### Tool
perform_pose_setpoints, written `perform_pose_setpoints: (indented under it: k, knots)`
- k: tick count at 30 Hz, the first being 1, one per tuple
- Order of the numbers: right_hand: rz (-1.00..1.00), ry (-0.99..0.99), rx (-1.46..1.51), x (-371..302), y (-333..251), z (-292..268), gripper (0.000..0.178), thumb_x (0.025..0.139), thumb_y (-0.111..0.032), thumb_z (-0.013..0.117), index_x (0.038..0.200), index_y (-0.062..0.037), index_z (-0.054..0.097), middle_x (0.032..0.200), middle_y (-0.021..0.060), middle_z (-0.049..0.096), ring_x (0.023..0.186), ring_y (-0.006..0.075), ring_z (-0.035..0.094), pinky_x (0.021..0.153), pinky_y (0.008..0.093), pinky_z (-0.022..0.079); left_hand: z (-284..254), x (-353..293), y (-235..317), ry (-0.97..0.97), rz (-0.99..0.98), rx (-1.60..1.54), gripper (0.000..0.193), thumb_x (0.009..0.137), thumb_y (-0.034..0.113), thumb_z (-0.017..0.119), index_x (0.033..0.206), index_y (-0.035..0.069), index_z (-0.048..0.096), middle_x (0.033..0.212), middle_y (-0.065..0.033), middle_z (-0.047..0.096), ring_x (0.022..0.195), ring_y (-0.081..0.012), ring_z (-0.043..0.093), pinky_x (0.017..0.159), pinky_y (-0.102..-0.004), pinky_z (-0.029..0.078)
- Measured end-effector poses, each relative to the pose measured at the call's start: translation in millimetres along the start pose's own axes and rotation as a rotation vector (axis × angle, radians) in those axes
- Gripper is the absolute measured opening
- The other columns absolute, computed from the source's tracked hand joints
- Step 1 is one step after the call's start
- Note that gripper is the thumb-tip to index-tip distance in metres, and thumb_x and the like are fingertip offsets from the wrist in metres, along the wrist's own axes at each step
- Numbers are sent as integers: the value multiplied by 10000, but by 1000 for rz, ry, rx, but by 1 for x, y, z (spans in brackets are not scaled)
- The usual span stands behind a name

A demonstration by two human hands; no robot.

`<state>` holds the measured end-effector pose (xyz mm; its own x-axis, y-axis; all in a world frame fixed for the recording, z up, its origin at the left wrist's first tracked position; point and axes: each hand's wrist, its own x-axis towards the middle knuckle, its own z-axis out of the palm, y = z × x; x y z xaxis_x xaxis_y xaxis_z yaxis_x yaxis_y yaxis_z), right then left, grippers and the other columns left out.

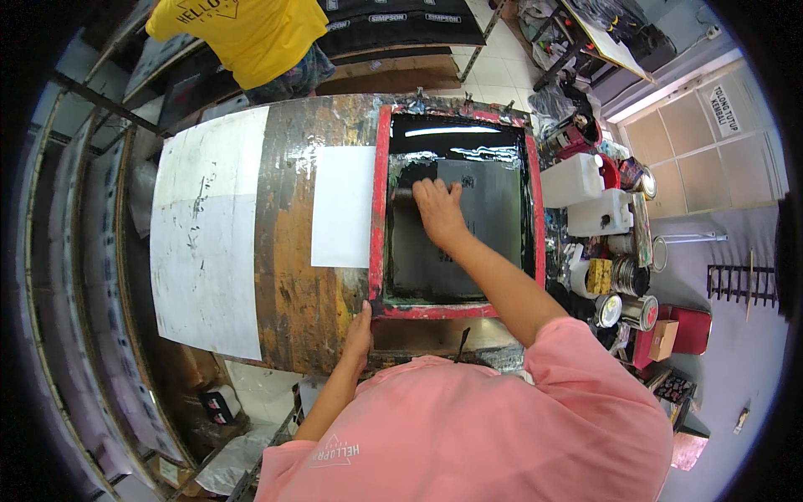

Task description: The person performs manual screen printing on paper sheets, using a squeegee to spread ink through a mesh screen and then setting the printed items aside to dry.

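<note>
A screen-printing frame (376,209) with red, ink-stained edges lies on the worktable. Its dark mesh (493,226) carries a pool of glossy black ink (468,134) along the far end. Over the left-middle of the mesh is my right hand (437,209), its fingers curled closed. A dark edge shows beside those fingers, but I cannot make out what they hold. My left hand (360,329) grips the frame's near left corner, partly seen from behind. A white sheet (343,209) lies against the frame's left side.
The stained wooden table (288,226) bears large white sheets (205,251) at its left. White jerrycans (573,180) and paint tins (640,311) crowd the right side. Racks (109,276) line the left. Beyond the table stands a person in a yellow shirt (251,38).
</note>
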<state>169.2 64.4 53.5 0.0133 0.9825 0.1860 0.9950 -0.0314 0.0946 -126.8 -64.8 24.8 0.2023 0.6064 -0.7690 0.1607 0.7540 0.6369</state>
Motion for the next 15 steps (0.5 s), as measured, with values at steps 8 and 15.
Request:
perform_pose_setpoints:
  k: [8,15]
  knots:
    - [-32,21,47,114,67,41,323,900,-94,638,1207,-128,546,1098,51,613,1095,265,617,1012,606,398,9,-12,21,20,-10,26,697,1089,608,437,1284,-16,680,1251,-84,692,1154,-192,595,1044,-339,436]
    - [-107,-204,177,137,80,37,356,897,-29,614,1235,-87,518,1175,95,644,1163,318,623,1023,662,390,2,3,-1,25,4,-20,711,1090,601,441,1322,-33,663,1287,-103,685,1184,-200,599,1067,-341,431]
